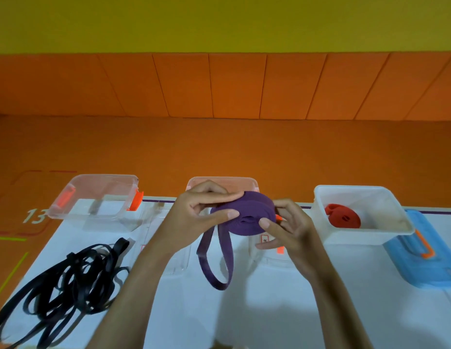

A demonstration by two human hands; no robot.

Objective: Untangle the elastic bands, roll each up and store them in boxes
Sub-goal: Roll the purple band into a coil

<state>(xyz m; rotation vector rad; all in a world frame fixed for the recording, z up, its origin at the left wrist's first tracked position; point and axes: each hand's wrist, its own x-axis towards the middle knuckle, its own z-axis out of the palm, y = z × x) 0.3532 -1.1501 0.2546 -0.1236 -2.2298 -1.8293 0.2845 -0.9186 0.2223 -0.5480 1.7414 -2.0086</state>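
Now both raised: left hand [201,210] pinches purple band [244,215] roll, right hand [287,227] grips opposite side.

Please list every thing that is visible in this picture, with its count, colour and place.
table: 1, white, fills the lower view
left box: 1, clear, orange latches, table far left
middle box: 1, clear, behind the held band
right box: 1, whitish, table far right
blue lid: 1, blue, orange handle, beside the right box
purple elastic band: 1, purple, partly rolled, held above the table centre, loose loop hanging
black elastic bands: tangled heap, count unclear, black, table left
red elastic band: 1, red, rolled, inside the right box
left hand: 1, grips the roll
right hand: 1, pinches the roll
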